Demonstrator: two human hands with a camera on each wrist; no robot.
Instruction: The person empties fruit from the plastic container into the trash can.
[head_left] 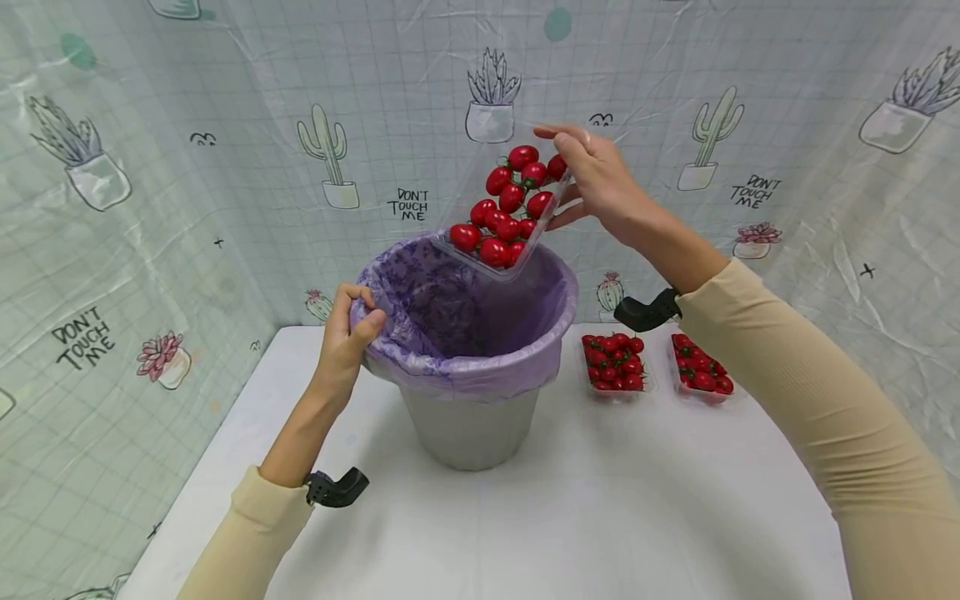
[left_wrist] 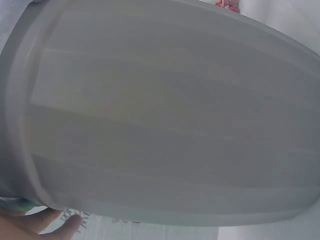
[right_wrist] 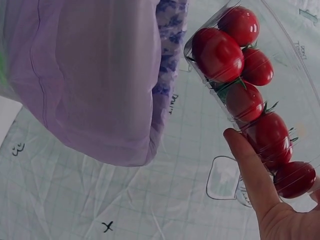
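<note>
A grey bin stands upright, lined with a purple patterned plastic bag folded over its rim. My left hand grips the bagged rim at the left; in the left wrist view, the bin's side fills most of the picture. Above the bin's opening, my right hand holds a clear plastic punnet by its right side. The punnet tilts down toward the left over the bin, with several red cherry tomatoes inside. In the right wrist view, a finger lies along the punnet beside the tomatoes.
Two more punnets of tomatoes, one nearer and one farther right, sit on the white table right of the bin. A cactus-print plastic sheet hangs behind and at both sides.
</note>
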